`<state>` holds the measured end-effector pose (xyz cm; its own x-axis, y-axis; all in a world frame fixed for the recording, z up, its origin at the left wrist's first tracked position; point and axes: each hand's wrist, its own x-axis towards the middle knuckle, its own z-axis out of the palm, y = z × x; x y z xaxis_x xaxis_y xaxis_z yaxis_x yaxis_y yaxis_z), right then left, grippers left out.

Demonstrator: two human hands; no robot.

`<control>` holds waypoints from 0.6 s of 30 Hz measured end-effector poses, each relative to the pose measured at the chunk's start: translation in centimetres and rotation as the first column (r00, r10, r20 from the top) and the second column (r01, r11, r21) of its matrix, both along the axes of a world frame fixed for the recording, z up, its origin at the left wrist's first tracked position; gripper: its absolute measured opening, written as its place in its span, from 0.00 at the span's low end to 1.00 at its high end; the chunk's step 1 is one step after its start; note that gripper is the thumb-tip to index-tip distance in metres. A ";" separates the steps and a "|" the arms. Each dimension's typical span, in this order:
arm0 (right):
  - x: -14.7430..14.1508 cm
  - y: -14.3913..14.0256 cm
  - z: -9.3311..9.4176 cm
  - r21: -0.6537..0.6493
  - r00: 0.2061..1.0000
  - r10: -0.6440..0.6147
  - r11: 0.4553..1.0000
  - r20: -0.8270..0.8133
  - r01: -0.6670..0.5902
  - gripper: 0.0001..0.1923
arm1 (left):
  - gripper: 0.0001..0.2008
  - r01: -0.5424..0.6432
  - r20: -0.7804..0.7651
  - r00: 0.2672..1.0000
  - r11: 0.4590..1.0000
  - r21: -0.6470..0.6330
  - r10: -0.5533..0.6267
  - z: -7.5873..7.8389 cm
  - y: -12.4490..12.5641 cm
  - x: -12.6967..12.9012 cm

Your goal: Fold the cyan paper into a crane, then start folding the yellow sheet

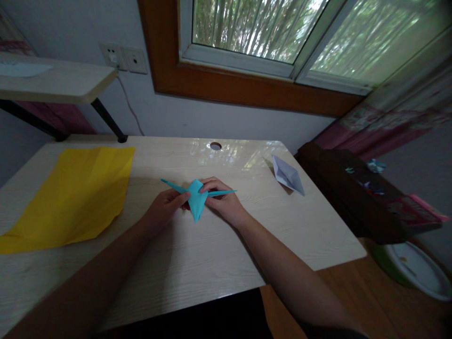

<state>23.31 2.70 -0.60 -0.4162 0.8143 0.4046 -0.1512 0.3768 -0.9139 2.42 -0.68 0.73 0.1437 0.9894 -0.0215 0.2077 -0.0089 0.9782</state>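
— What have your fingers got right now?

— Your left hand (165,207) and right hand (224,205) are both closed in a pinch on the folded turquoise paper figure (196,200), thumbs and fingertips meeting on its central body. It sits just above the pale wood-grain desk (212,254), near the middle, with two thin points sticking out left and right and a broader tip pointing toward you.

— How will it handle?

— My guess: nearly weightless, crisp along the creases but quick to crush. Those narrow points look likely to bend or tear, so I'd judge the thick layered centre, where you already hold it, the safest grip. Light pressure should do; the paper isn't slippery.

— What lies around it?

— To your left, a large flat yellow paper sheet (70,193) lies on the desk, well apart from your hands. To your right, near the far corner, rests a small white folded paper boat (287,175).

— Any containers?

— Off the desk's right edge there's a dark brown box-like tray (339,197) with small coloured bits in it, too blurred to name. Below it, a white round basin with a green rim (416,268) stands on the floor; I can't tell what it holds.
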 end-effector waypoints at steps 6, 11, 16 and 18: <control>0.0 0.1 -0.1 -0.026 1.000 -0.007 1.000 -0.025 0.007 0.07 | 0.20 0.004 0.070 0.997 1.000 0.019 -0.005 -0.6 -0.1 -0.3; 0.1 -0.1 -0.5 -0.247 0.997 0.035 0.968 -0.074 -0.052 0.09 | 0.21 0.016 0.126 0.992 1.000 0.023 -0.019 -1.5 0.1 -0.6; -0.1 -0.2 -0.4 -0.330 0.991 -0.007 0.943 -0.135 -0.038 0.09 | 0.21 0.038 0.146 0.988 0.999 0.023 -0.041 -1.8 0.2 -0.7; -0.2 -0.2 -0.3 -0.328 0.989 -0.016 0.944 -0.146 -0.033 0.08 | 0.21 0.050 0.135 0.989 0.998 0.030 -0.054 -1.6 0.2 -0.6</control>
